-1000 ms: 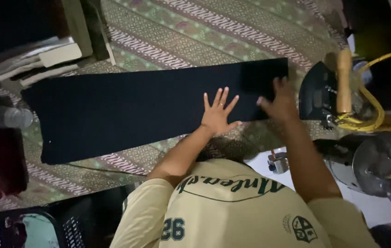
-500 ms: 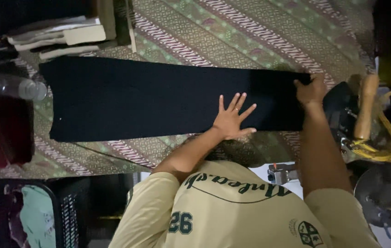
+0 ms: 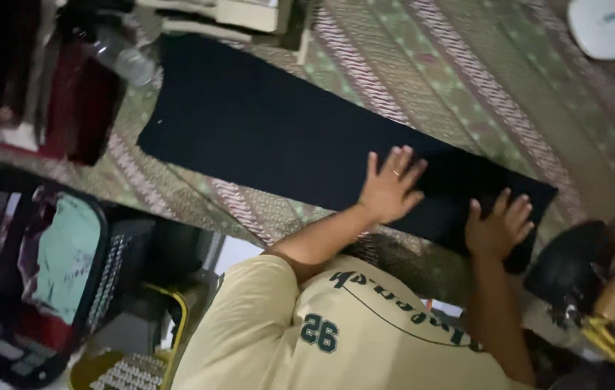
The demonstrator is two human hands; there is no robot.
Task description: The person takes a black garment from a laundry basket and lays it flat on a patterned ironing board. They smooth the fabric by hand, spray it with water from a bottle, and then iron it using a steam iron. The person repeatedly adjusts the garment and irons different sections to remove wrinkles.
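Now both palms lie flat and open, gripping nothing, on the dark cloth strip [image 3: 278,137]: right hand [image 3: 499,225] at its near end, left hand [image 3: 388,186] further along, the strip's length running away toward the plastic bottle [image 3: 123,59].

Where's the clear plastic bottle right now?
In the head view the plastic bottle lies at the upper left, just off the far left corner of the black cloth, beside a dark red box, away from both hands.

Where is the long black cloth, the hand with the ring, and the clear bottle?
long black cloth [image 3: 271,130], head view, the flat middle of it.
left hand [image 3: 388,189], head view, the back of the hand with the ring.
clear bottle [image 3: 125,61], head view, its side.
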